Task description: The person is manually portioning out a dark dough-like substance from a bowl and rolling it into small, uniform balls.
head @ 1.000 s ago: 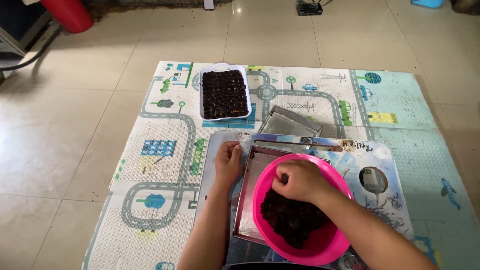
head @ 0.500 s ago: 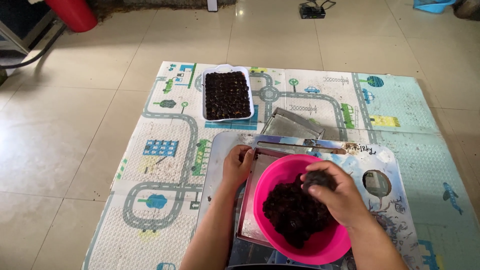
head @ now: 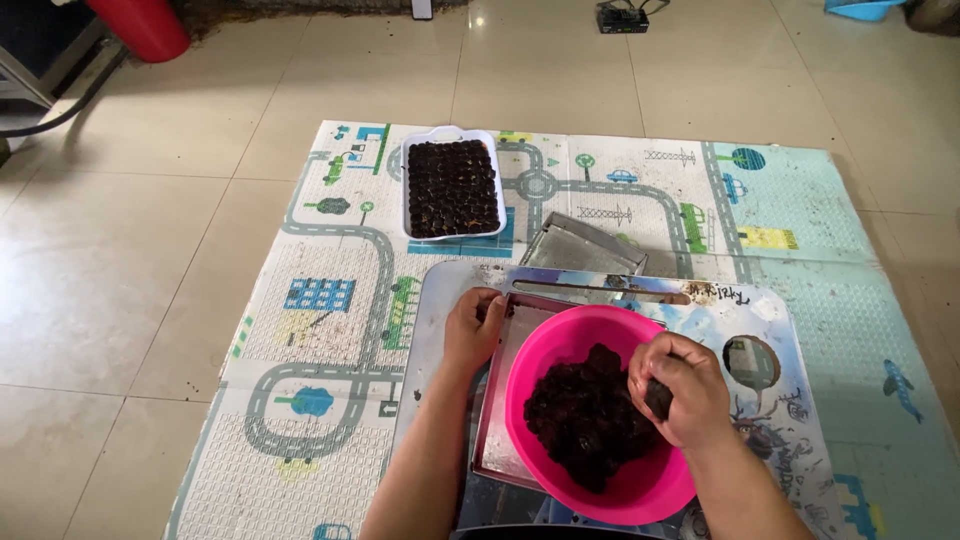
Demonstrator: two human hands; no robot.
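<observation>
Glossy beige floor tiles [head: 120, 290] carry a foam play mat [head: 330, 330] printed with roads and little houses, and all the work sits on it. Near the mat's near edge lies a flat printed board [head: 770, 400], and on that a shallow metal tray [head: 500, 400] with a pink bowl [head: 590, 335] resting inside it, probably so that crumbs fall into the tray and not onto the mat. The bowl holds a heap of dark, moist lumps [head: 585, 420].

The right hand [head: 675, 390] is over the bowl's right rim, curled tight around a small dark lump [head: 658, 398] from the heap. The left hand [head: 473, 328] grips the tray's far left corner, apparently to steady it. The tray's long axis runs away from the person, toward the mat's far edge.

Toward that far edge, well apart from the hands, a white rectangular dish [head: 452, 186] packed with rows of dark pieces stands lengthwise the same way. A second metal tray [head: 585, 248] lies tilted between dish and board.
</observation>
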